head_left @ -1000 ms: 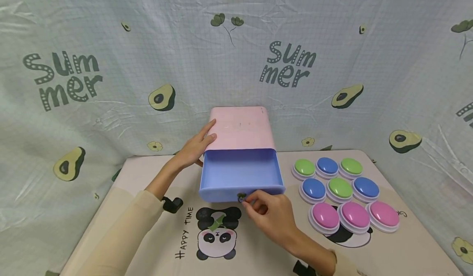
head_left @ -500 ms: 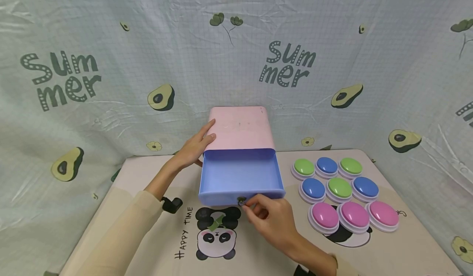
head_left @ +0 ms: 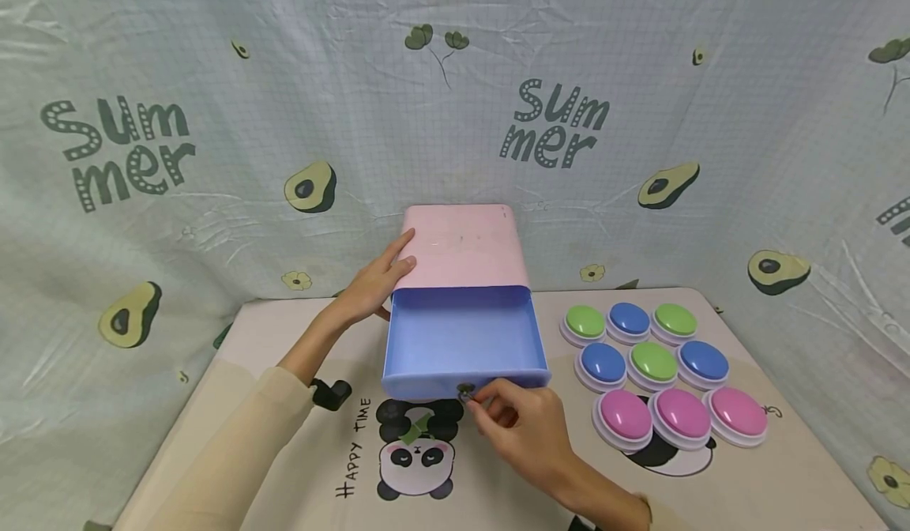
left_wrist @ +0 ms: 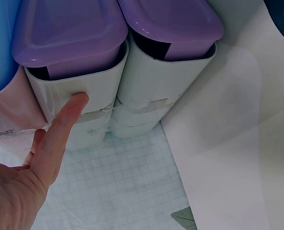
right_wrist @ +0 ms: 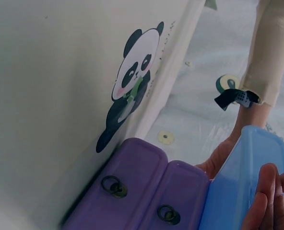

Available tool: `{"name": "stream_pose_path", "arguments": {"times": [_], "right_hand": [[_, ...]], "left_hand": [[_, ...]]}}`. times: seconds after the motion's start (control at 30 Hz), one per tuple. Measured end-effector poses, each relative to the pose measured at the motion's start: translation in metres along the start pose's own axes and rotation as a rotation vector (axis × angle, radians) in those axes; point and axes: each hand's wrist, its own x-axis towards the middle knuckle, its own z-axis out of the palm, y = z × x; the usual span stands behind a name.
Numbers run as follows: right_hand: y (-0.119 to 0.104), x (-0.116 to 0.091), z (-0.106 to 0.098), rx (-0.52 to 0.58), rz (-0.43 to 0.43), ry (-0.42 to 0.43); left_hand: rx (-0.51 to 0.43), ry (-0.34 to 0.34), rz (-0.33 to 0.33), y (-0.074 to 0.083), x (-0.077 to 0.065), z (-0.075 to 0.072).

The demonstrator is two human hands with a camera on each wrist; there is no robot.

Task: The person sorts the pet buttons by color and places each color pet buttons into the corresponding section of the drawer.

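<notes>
My right hand (head_left: 526, 428) pinches the small ring pull (head_left: 465, 393) on the front of a blue drawer (head_left: 465, 333). The drawer stands pulled out of its pink casing (head_left: 462, 246), and nothing lies inside. On the casing's left side rests my left hand (head_left: 370, 288), fingers extended, thumb and a fingertip at the top edge. In the left wrist view a finger of the left hand (left_wrist: 55, 143) touches a pale casing (left_wrist: 75, 88) below. Two purple drawers (right_wrist: 180, 191) with ring pulls sit under the blue one. In the right wrist view, fingers (right_wrist: 266, 191) hide the blue drawer's pull.
Right of the drawer unit stand several round push buttons in rows, green (head_left: 654, 361), blue (head_left: 704, 359) and pink (head_left: 682, 412). A printed panda (head_left: 417, 460) marks the table before the drawer. A patterned curtain (head_left: 455, 136) hangs directly behind.
The blue drawer has slid slightly farther out toward me, my right hand moving with it on the pull. My left hand has stayed on the casing.
</notes>
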Motion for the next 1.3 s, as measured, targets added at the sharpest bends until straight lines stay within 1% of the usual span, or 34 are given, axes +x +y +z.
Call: {"name": "stream_pose_path", "arguments": {"times": [0.13, 0.3, 0.6, 0.9, 1.13, 1.3], "right_hand": [[-0.001, -0.002, 0.000, 0.007, 0.003, -0.005], [-0.002, -0.005, -0.001, 0.021, -0.013, 0.003], [-0.004, -0.008, -0.001, 0.009, 0.002, -0.003], [-0.005, -0.010, -0.001, 0.016, -0.020, 0.005], [-0.002, -0.011, -0.002, -0.038, -0.021, 0.004], [0.000, -0.009, -0.005, -0.054, -0.021, -0.009]], "left_hand": [[-0.003, -0.001, -0.004, 0.000, 0.000, 0.000], [0.000, 0.001, -0.003, 0.001, 0.000, 0.000], [0.003, 0.003, -0.005, 0.001, -0.001, 0.000], [0.010, 0.004, 0.000, 0.001, -0.001, 0.001], [0.010, 0.002, 0.001, 0.001, 0.000, 0.001], [0.014, 0.003, -0.004, 0.000, 0.000, 0.001]]}}
